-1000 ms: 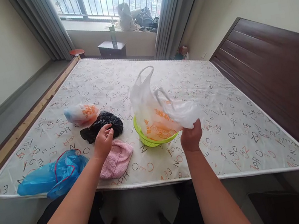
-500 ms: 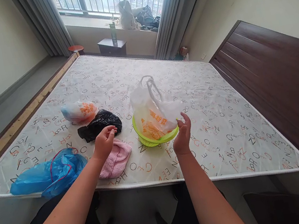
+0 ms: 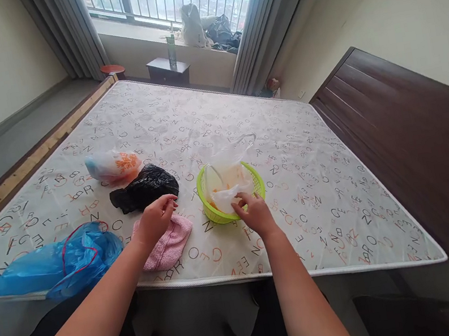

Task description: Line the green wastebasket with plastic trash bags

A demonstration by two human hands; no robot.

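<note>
- White plastic bag (image 3: 227, 182) sits in green basket (image 3: 231, 192) on mattress (image 3: 316, 175); right hand (image 3: 253, 214) pinches its near edge, fingers together.
- Left hand (image 3: 153, 221) hovers over pink cloth (image 3: 166, 246), fingers loosely curled, holding nothing.
- Judgement: bag mostly pushed in, handles still sticking up.
- Black bag (image 3: 144, 187), blue bag (image 3: 57, 264), orange-print bag (image 3: 112, 166) lie untouched beyond.

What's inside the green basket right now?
The green basket holds a crumpled clear plastic bag with orange print; the right hand presses it down. Anything beneath the bag is hidden.
</note>
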